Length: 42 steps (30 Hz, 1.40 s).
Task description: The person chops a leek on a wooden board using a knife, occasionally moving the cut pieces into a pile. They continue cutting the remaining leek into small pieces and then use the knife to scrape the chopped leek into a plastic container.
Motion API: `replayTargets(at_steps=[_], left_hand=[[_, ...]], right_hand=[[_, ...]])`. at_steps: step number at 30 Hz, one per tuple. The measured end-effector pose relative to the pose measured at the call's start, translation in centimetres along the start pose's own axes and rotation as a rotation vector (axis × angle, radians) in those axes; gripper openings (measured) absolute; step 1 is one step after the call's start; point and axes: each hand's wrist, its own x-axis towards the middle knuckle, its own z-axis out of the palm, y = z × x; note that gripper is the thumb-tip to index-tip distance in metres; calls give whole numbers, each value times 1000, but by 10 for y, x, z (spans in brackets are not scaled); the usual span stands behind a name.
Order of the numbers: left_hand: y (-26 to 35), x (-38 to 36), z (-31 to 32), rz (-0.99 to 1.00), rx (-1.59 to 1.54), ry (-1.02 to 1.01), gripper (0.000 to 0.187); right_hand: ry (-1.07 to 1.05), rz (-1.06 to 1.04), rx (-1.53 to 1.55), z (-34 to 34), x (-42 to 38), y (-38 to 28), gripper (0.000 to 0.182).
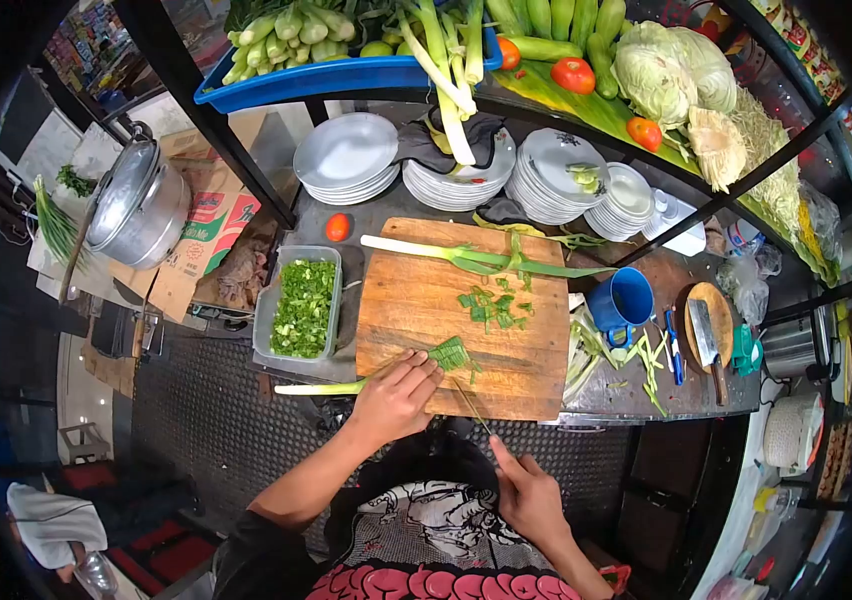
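My left hand [401,395] is closed over a leek [321,388], pressing it on the wooden cutting board [411,320]. The pale end sticks out past the board's left front edge. At my fingertips lies a cut green section [450,354] with close slices. My right hand [529,495] grips a knife [473,406], its thin blade pointing up-left over the front of the board. Its handle is mostly hidden in my fingers. Another leek [411,247] lies across the back of the board, with chopped green pieces [494,308] in front of it.
A clear container [338,300] of chopped greens stands left of the board, near a tomato [338,227]. On the right are a blue mug [632,290], trimmings and a second knife [703,332] on a round board. Stacked plates [346,150] and a blue vegetable tray [346,80] sit behind.
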Motion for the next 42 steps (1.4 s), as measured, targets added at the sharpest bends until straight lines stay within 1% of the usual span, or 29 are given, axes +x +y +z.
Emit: replayTargets(at_steps=[4, 6, 9, 10, 13, 14, 18, 19, 21, 22, 25, 26, 29, 30, 33, 34, 37, 38, 41, 42], left_hand=[[0, -2, -1, -19, -31, -32, 61], [4, -2, -7, -50, -10, -76, 59], [9, -2, -19, -98, -30, -142, 60], [10, -2, -23, -118, -45, -165, 61], [12, -3, -30, -145, -95, -201, 63], [12, -4, -31, -154, -93, -203, 63], [18, -2, -36, -176, -40, -234, 65], [20, -2, -37, -186, -12, -249, 66], [20, -6, -33, -183, 0, -243, 66], [20, -7, -31, -187, 7, -237, 66], [23, -7, -30, -199, -21, -186, 65], [25, -6, -31, -208, -36, -184, 66], [29, -4, -34, -225, -47, -184, 68], [28, -6, -31, -224, -30, -192, 68], [25, -9, -24, -219, -1, -192, 68], [24, -9, -23, -216, 4, -191, 68], [25, -10, -23, -232, -13, -191, 67], [25, -10, -23, -235, -14, -187, 66], [25, -9, -24, -230, -14, -172, 66], [24, -9, -24, -224, -13, -163, 66]], right_hand=[[11, 17, 117, -8, -8, 15, 65], [-2, 38, 123, -13, -4, 13, 65], [-6, -54, 165, -7, 3, 15, 59], [-19, -40, 149, -9, 4, 17, 58], [47, 51, 145, -16, 11, 31, 61], [50, 52, 155, -17, 14, 33, 60], [-47, -76, 146, -17, 30, 14, 59], [-25, -69, 159, -15, 34, 15, 59], [13, -60, 183, -12, 41, 18, 59], [6, -18, 217, -15, 42, 21, 60], [-69, -30, 178, -21, 41, 16, 60], [-113, -36, 234, -18, 43, 17, 60], [27, -135, 281, -14, 50, 27, 56], [36, -70, 273, -21, 51, 23, 55], [-35, 7, 276, -37, 57, 24, 54], [-31, -25, 272, -34, 61, 34, 53], [76, 10, 386, -38, 64, 41, 52], [90, 39, 339, -48, 65, 44, 51], [8, -10, 236, -76, 61, 40, 41], [-83, 35, 150, -90, 59, 32, 40]])
